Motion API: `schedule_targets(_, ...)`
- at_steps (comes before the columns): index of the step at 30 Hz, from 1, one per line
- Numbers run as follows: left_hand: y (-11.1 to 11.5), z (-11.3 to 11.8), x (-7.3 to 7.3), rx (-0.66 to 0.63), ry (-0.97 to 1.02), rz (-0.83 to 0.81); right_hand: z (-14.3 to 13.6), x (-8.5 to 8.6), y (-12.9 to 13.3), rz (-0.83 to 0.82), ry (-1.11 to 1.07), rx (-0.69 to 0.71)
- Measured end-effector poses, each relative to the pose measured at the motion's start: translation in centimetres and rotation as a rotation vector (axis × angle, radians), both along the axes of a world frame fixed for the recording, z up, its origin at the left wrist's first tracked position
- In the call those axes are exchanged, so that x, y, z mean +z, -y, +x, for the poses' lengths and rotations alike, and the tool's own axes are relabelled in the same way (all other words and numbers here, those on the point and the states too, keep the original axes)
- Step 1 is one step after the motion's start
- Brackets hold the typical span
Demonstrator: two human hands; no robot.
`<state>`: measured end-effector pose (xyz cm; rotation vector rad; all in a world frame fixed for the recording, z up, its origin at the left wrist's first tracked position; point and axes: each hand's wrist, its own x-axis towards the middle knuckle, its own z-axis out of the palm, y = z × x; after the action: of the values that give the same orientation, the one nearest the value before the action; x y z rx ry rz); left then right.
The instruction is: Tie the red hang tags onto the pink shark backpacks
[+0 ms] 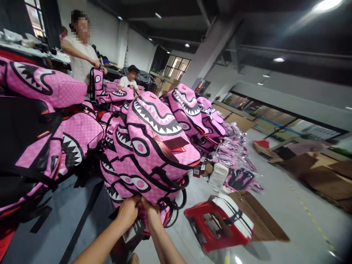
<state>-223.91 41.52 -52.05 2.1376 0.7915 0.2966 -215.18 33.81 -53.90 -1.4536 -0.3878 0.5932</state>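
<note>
My left hand (128, 212) and my right hand (151, 212) meet low at the front of a stack of pink backpacks. Both are closed, fingertips together against a lower pink backpack (141, 216); what they pinch is hidden. Above them lies another pink backpack (154, 124) with a shark-mouth print, an eye patch and black trim. A dark red hang tag (176, 143) rests on it. Black handles (172, 183) stick out at the stack's right side. Below my left wrist hangs a dark tag or card (133, 231), partly covered.
More pink backpacks (74, 143) lie on the grey table (55, 227) at left. A red stool (220, 234) with a white bundle and an open cardboard box (261, 216) stand on the floor at right. Plastic-wrapped bags (233, 146) lie behind. Two co-workers (81, 55) handle bags across the pile.
</note>
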Motion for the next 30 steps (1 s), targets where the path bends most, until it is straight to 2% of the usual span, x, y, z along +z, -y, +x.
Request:
schedule_targets(4, 0.1, 0.2, 0.1, 0.079, -0.066, 0.079, 0.0, 0.3, 0.0, 0.045, -0.132, 0.010)
schedule_targets(8, 0.2, 0.1, 0.4, -0.010, -0.070, -0.021, -0.1, 1.0, -0.1, 0.086, -0.141, 0.017)
schedule_targets(12, 0.4, 0.0, 0.8, 0.117, -0.136, 0.089, -0.2, 1.5, -0.1, 0.138, -0.137, -0.036)
schedule_targets(16, 0.5, 0.1, 1.1, 0.007, -0.104, 0.011, -0.3, 1.5, -0.1, 0.117, -0.183, -0.003)
schedule_targets(18, 0.6, 0.2, 1.2, 0.024, -0.170, 0.104, -0.4, 1.5, -0.2, 0.114, -0.166, -0.017)
schedule_targets(20, 0.8, 0.2, 1.5, 0.111, -0.226, 0.206, -0.4, 1.6, -0.4, 0.131, -0.172, -0.040)
schedule_targets(21, 0.9, 0.2, 1.6, 0.122, -0.222, 0.208, -0.4, 1.5, -0.4, 0.141, -0.193, -0.049)
schedule_targets(25, 1.2, 0.1, 1.9, 0.032, -0.197, 0.130, -0.4, 1.3, -0.5, 0.175, -0.264, -0.062)
schedule_targets(28, 1.6, 0.0, 1.9, 0.124, -0.258, 0.260, -0.4, 1.2, -0.4, 0.182, -0.261, -0.069)
schedule_targets(30, 1.8, -0.1, 1.9, 0.146, -0.237, 0.254, -0.3, 1.3, -0.4, 0.177, -0.259, -0.066)
